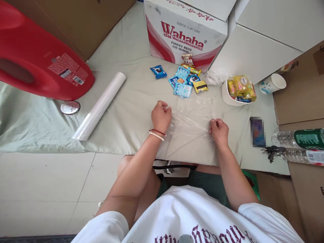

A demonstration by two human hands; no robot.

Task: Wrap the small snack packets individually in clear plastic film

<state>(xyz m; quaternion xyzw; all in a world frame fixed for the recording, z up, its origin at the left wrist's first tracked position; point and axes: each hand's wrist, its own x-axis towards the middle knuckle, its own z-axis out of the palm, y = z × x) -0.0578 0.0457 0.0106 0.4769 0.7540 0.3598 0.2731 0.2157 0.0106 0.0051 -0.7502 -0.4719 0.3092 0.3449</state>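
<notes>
A thin, crinkled clear plastic sheet is stretched between my two hands just above the cloth-covered table. My left hand, with a red cord and a white bead bracelet at the wrist, grips its left side. At the right edge, my right hand pinches the plastic between thumb and fingers. Whether it is a flat sheet or a bag I cannot tell. Just beyond it lie several small snack packets in blue and yellow wrappers. To the left of my hands rests a roll of clear plastic, set at a slant.
A white tub of wrapped snacks and a tipped paper cup are at the right. Near them lie a phone-like blurred item, keys and bottles. A Wahaha box stands behind; a red jug is left.
</notes>
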